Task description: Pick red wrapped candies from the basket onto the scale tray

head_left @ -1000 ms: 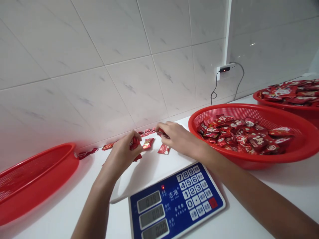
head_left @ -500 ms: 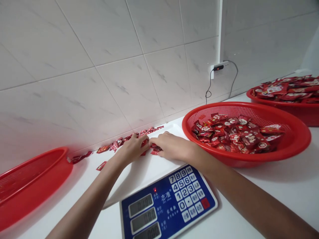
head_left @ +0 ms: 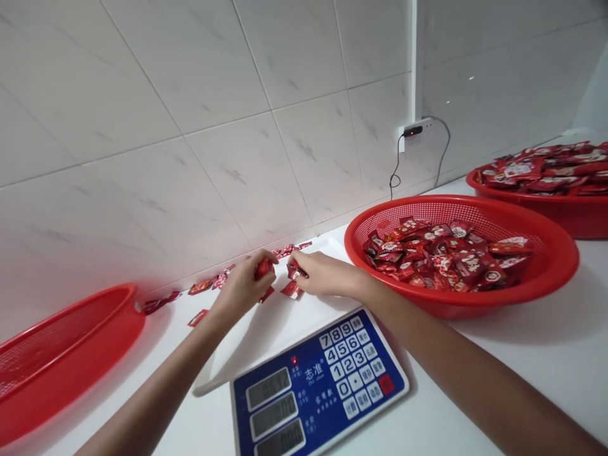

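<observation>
My left hand (head_left: 243,288) is curled around several small red candy packets (head_left: 262,268) above the scale's white weighing pan (head_left: 266,329). My right hand (head_left: 323,273) pinches another red packet (head_left: 293,271) just beside it; the two hands nearly touch. One loose packet (head_left: 289,290) lies on the pan under them. More red packets (head_left: 209,282) are strewn along the foot of the tiled wall. The scale's blue front panel (head_left: 318,386) with keypad and three displays faces me.
A red mesh basket (head_left: 546,278) holding many red packets stands right of the scale. A second red basket (head_left: 570,209) heaped with packets sits behind it. Another red basket (head_left: 61,361) is at the left. A charger (head_left: 414,131) with cable hangs on the wall.
Both hands lay flat on the packets half a second ago; now they have lifted slightly and closed on packets. The view shifted a little.
</observation>
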`<state>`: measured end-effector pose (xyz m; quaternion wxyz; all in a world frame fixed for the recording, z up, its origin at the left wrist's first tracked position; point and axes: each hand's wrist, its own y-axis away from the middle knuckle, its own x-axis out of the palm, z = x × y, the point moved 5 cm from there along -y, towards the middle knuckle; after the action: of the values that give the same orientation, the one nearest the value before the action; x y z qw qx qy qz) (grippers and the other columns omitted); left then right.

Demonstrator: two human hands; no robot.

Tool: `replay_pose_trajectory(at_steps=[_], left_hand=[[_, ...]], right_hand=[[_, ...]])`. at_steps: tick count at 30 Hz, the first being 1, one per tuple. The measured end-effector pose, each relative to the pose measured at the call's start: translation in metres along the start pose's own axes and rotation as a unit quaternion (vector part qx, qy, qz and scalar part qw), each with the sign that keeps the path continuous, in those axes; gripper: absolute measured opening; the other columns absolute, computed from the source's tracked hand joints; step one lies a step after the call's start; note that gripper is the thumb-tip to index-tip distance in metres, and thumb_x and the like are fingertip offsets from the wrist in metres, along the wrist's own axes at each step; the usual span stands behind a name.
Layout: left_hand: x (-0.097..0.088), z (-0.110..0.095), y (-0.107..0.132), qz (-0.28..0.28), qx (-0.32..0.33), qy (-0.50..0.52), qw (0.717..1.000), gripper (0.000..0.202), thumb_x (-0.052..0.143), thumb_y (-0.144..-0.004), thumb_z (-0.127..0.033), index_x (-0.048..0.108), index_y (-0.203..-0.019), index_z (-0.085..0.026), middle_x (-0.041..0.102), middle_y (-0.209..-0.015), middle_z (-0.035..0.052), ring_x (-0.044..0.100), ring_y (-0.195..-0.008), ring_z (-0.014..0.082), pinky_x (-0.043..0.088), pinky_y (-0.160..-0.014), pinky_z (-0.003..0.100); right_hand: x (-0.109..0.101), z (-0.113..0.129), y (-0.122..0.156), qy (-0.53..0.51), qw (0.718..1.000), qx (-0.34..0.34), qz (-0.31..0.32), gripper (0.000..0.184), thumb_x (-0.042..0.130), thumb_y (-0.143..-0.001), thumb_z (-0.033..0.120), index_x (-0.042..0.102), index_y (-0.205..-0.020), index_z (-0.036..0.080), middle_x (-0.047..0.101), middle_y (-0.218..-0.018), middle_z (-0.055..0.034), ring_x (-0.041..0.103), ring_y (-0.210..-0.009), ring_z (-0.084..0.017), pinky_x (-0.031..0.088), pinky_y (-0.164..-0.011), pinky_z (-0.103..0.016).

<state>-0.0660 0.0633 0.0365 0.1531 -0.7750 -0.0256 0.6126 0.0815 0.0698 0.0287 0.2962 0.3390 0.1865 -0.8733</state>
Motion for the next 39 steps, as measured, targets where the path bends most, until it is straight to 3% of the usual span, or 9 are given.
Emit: replay_pose_trajectory(at_steps=[4,10,18,22,25,30,34,36,39], left_hand=[[0.005,-0.012,0.001,0.047,0.005,0.03,0.998,0.029,0.041,-0.082,-0.032,0.056,-0.106,-0.022,0.059,-0.068,-0.0007,0.057,-0.055,0.0168,0.043,-0.054,0.027],[0.019,-0.03,0.009,0.058,0.011,-0.025,0.998,0.038,0.054,-0.082,-0.052,0.062,-0.104,-0.022,0.054,-0.09,0.0081,0.057,-0.07,0.024,0.041,-0.063,0.033],[0.024,-0.033,0.009,0.03,0.018,-0.01,0.999,0.022,0.049,-0.087,-0.038,0.059,-0.078,-0.021,0.04,-0.073,0.0017,0.041,-0.057,0.0182,0.031,-0.06,0.031],[0.018,-0.029,0.01,0.006,0.011,0.062,0.998,0.004,0.058,-0.073,-0.024,0.059,-0.076,-0.022,0.049,-0.075,0.0015,0.045,-0.063,0.0182,0.031,-0.06,0.03],[0.01,-0.02,0.008,-0.019,-0.012,0.152,0.988,0.013,0.059,-0.07,-0.026,0.059,-0.082,-0.022,0.055,-0.073,0.0002,0.05,-0.065,0.0176,0.037,-0.061,0.028],[-0.002,-0.01,0.011,-0.044,-0.073,0.322,0.943,0.042,0.052,-0.079,-0.046,0.059,-0.109,-0.018,0.059,-0.076,0.0025,0.052,-0.058,0.0134,0.041,-0.049,0.024],[-0.011,-0.013,0.024,-0.059,-0.184,0.539,0.82,0.05,0.07,-0.07,-0.028,0.06,-0.119,-0.024,0.064,-0.081,0.0011,0.055,-0.056,0.0086,0.043,-0.045,0.015],[-0.014,-0.018,0.031,-0.081,-0.239,0.59,0.767,0.043,0.068,-0.07,-0.02,0.063,-0.113,-0.024,0.064,-0.075,0.0003,0.053,-0.05,0.0074,0.037,-0.037,0.012],[-0.013,-0.027,0.038,-0.077,-0.298,0.58,0.754,0.018,0.066,-0.07,-0.019,0.066,-0.088,-0.016,0.061,-0.064,0.0018,0.049,-0.043,0.0074,0.03,-0.03,0.013]], right_hand=[[-0.001,-0.006,0.0,-0.086,0.994,0.058,0.031,0.035,0.047,-0.082,0.014,0.048,-0.117,0.012,0.066,-0.087,-0.0089,0.06,-0.063,-0.014,0.045,-0.057,-0.026],[-0.018,-0.005,0.008,0.049,0.995,0.087,-0.011,0.032,0.046,-0.08,0.011,0.053,-0.111,0.011,0.064,-0.087,-0.0103,0.054,-0.055,-0.013,0.037,-0.05,-0.028],[-0.022,-0.004,0.011,0.044,0.996,0.077,-0.01,0.025,0.048,-0.08,0.01,0.054,-0.104,0.014,0.063,-0.083,-0.0065,0.056,-0.059,-0.013,0.038,-0.054,-0.028],[-0.033,-0.005,0.013,0.062,0.995,0.06,-0.059,0.019,0.054,-0.08,0.013,0.056,-0.098,0.018,0.064,-0.093,-0.0074,0.057,-0.078,-0.016,0.038,-0.061,-0.027],[-0.035,-0.005,0.011,0.012,0.996,0.033,-0.081,0.018,0.056,-0.081,0.014,0.055,-0.098,0.018,0.064,-0.095,-0.0064,0.057,-0.082,-0.015,0.04,-0.066,-0.026],[-0.036,-0.003,0.006,-0.129,0.985,0.003,-0.116,0.018,0.057,-0.082,0.018,0.052,-0.1,0.018,0.065,-0.087,-0.0037,0.058,-0.066,-0.012,0.044,-0.06,-0.025],[-0.047,-0.004,0.007,-0.129,0.972,-0.025,-0.195,0.013,0.057,-0.081,0.014,0.054,-0.093,0.019,0.066,-0.092,-0.0043,0.06,-0.08,-0.014,0.046,-0.068,-0.025],[-0.05,-0.006,0.007,-0.128,0.966,-0.03,-0.222,0.014,0.058,-0.079,0.012,0.055,-0.091,0.018,0.066,-0.093,-0.0044,0.06,-0.084,-0.014,0.047,-0.071,-0.025],[-0.045,-0.004,0.003,-0.193,0.963,-0.05,-0.182,0.016,0.059,-0.08,0.012,0.056,-0.095,0.017,0.064,-0.088,-0.0034,0.06,-0.076,-0.013,0.048,-0.066,-0.026]])
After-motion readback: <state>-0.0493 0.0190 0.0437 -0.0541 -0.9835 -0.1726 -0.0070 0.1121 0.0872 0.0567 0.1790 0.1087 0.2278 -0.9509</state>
